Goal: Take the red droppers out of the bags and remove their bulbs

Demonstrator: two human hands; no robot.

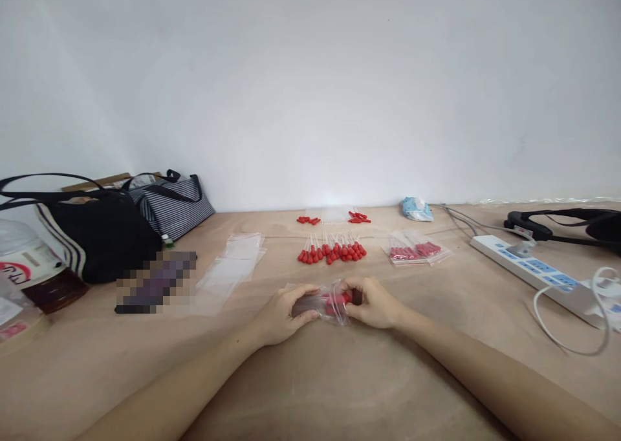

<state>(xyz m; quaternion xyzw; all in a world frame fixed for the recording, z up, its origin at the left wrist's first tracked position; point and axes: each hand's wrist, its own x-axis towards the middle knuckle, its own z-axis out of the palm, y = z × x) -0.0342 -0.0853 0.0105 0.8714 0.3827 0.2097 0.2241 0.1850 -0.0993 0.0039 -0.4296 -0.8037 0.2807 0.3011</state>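
Note:
Both my hands meet at the table's middle on one small clear plastic bag (331, 304) with red-bulbed droppers inside. My left hand (283, 313) grips its left end with curled fingers. My right hand (373, 302) pinches its right end. Beyond them lies a row of loose droppers with red bulbs (332, 249), and further back are two smaller groups (359, 217). A filled clear bag of droppers (415, 249) lies to the right of the row. A stack of empty clear bags (231, 266) lies to the left.
A black bag (99, 234) and a striped bag (172, 205) stand at the left wall, with a bottle (29, 266) at the left edge. A white power strip (538, 273) with cables, a black headset (563, 222) and a blue packet (416, 209) are at the right.

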